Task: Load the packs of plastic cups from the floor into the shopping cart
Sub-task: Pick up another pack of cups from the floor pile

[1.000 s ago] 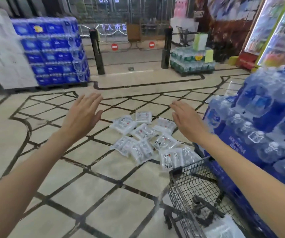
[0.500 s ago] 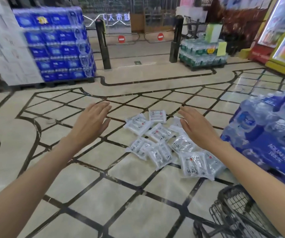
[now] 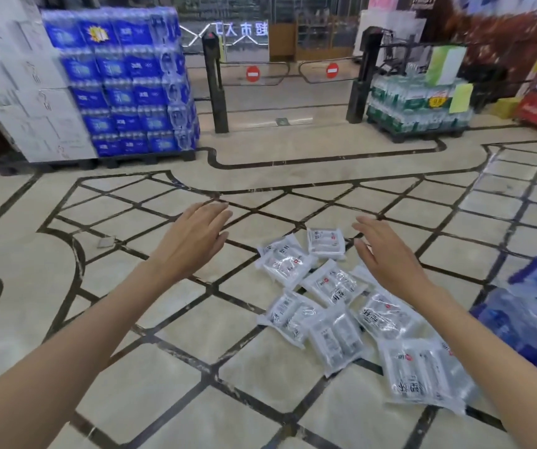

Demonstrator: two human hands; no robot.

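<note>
Lying scattered: clear cup packs [image 3: 332, 283] on floor [image 3: 163, 384] | hands [image 3: 196, 238] released, empty

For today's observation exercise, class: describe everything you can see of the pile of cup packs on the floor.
The cup packs are flat, clear plastic bags with white labels and dark print, holding what look like stacked cups. About eight or nine lie loosely scattered on the tiled floor, several overlapping, at mixed angles. The right hand hovers over the pile's far right side, hiding part of one pack; the left hand is off to the left. Neither visibly touches a pack.
</note>
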